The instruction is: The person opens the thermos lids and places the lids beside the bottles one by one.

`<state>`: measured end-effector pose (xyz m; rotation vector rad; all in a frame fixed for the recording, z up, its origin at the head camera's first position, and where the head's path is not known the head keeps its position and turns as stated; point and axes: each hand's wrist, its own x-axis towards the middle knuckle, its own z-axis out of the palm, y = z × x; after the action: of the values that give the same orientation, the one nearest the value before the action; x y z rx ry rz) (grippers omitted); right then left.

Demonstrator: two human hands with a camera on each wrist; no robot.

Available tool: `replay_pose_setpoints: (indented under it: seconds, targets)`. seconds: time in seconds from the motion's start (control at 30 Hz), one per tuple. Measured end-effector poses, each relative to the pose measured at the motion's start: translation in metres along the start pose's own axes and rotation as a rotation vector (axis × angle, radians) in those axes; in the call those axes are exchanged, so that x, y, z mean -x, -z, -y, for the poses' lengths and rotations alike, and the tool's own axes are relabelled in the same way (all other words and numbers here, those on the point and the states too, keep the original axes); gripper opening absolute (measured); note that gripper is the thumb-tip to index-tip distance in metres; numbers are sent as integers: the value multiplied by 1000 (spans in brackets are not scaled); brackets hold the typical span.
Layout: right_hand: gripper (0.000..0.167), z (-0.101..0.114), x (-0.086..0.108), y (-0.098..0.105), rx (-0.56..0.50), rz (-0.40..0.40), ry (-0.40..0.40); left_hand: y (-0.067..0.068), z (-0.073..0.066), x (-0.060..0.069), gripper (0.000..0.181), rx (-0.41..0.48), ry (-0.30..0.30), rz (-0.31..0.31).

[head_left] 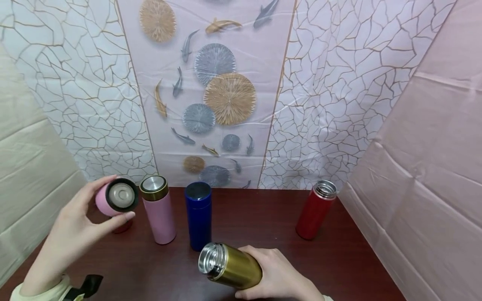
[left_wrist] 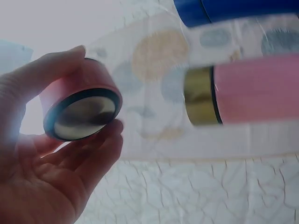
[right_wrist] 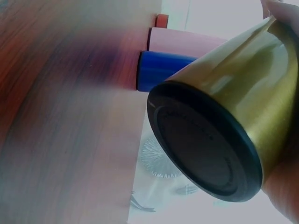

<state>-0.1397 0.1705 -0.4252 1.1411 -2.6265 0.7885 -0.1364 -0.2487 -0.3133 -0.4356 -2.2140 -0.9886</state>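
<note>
My left hand (head_left: 77, 219) grips a pink lid (head_left: 103, 200) between thumb and fingers, raised above the table's left side. Its dark-rimmed underside faces the head camera; the left wrist view shows the lid's shiny metal top (left_wrist: 86, 119). In my right hand (head_left: 273, 267) is a gold thermos bottle (head_left: 241, 267) without a lid, tilted so its steel mouth points left. The right wrist view shows the bottle's black base (right_wrist: 201, 144). Just right of the left hand stands a pink thermos (head_left: 160, 219) with a gold lid (head_left: 154, 190).
A blue thermos (head_left: 198, 221) with its lid on stands behind the gold bottle. At the right is a lidless red thermos (head_left: 314, 213). A small red object (head_left: 123, 225), partly hidden, sits beneath the pink lid. Patterned cloth (head_left: 320, 104) walls the dark wooden table (head_left: 256, 217).
</note>
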Motion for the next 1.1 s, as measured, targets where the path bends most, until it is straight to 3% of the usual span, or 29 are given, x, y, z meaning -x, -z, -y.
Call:
replay_pose_setpoints:
  seconds: [0.1,0.27,0.43,0.57,0.7,0.83,0.97,1.1]
  targets:
    - [69,-1,1,1,3,-6,1,6,15,-2,90,-20,64,-48]
    - [69,-2,1,2,-1,0,-20,17,48,0,83,-7,227,-64]
    - [70,-4,1,2,-6,10,-37,25,84,3,81,17,359,-47]
    - [69,-5,2,1,-7,9,-33,31,109,8,80,-24,439,-18]
    - [70,-5,1,0,-2,5,-11,36,129,13,83,-106,471,-3]
    - [71,-5,0,0,0,4,-4,35,146,16,86,-183,449,28]
    - [72,-5,-1,0,-2,7,-9,32,161,20,78,-200,436,53]
    - [71,-5,-1,0,-1,10,-8,29,172,26,82,-221,477,113]
